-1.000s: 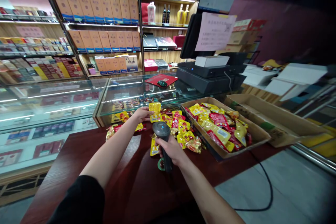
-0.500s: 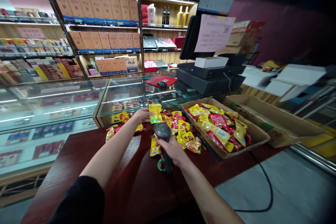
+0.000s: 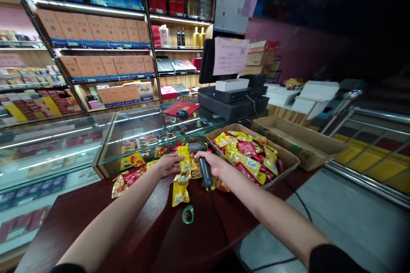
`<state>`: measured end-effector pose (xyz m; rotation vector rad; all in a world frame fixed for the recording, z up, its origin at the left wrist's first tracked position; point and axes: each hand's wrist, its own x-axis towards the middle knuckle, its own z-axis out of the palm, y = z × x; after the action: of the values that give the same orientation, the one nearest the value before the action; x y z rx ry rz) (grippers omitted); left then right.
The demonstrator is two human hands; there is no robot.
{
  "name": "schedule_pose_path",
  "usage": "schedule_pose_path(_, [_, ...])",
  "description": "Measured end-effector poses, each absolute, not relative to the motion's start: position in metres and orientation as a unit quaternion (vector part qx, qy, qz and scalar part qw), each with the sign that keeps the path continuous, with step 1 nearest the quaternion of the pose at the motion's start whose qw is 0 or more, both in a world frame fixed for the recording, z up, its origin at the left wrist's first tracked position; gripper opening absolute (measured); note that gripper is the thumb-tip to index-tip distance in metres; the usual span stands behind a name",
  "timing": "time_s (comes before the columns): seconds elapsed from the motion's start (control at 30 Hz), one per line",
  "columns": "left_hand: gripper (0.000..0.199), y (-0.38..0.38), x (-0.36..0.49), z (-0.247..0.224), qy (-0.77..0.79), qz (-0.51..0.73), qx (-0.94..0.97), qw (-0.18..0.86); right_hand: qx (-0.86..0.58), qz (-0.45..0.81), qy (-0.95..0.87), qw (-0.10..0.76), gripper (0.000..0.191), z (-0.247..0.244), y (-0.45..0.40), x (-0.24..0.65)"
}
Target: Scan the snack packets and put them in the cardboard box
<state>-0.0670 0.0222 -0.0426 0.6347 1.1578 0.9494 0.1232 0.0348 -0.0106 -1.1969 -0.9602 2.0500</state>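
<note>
My left hand (image 3: 170,165) pinches a yellow snack packet (image 3: 185,158) by its left side, held up above the dark red counter (image 3: 141,222). Wrapped round the handle of a black barcode scanner (image 3: 205,169) is my right hand (image 3: 211,164); the scanner's head is beside the packet's upper right. Below my hands lies another yellow packet (image 3: 181,193). Nearer to me a small green dish or wrapper (image 3: 188,214) has a round brown thing in it. Red and yellow packets (image 3: 133,175) lie to the left of my left hand. More packets behind the scanner are partly hidden.
An open cardboard box (image 3: 290,163) full of packets stands right of my hands, with a second cardboard tray (image 3: 310,153) beyond it. Behind are a glass display case (image 3: 147,130), a mouse (image 3: 182,113) and a monitor (image 3: 207,62). The scanner's cable (image 3: 218,217) trails toward me.
The view has turned to the right. The scanner has moved from in front of the packet to its right side, and its handle now leans differently. My left hand still holds a yellow packet.
</note>
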Motion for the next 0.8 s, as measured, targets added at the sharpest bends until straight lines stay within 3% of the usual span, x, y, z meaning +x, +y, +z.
schedule_pose_path(0.27, [0.023,0.052,0.007,-0.001,0.423,0.403,0.256,0.77,-0.457,0.778,-0.321,0.287,0.0,0.015,0.07,0.21])
schedule_pose_path(0.5, [0.03,0.095,0.106,0.021,0.413,0.33,0.304,0.792,-0.511,0.709,-0.317,0.368,0.002,0.035,0.083,0.303])
schedule_pose_path(0.8, [0.025,0.113,0.155,0.017,0.481,0.307,0.346,0.745,-0.508,0.664,-0.312,0.451,0.007,0.048,0.08,0.356])
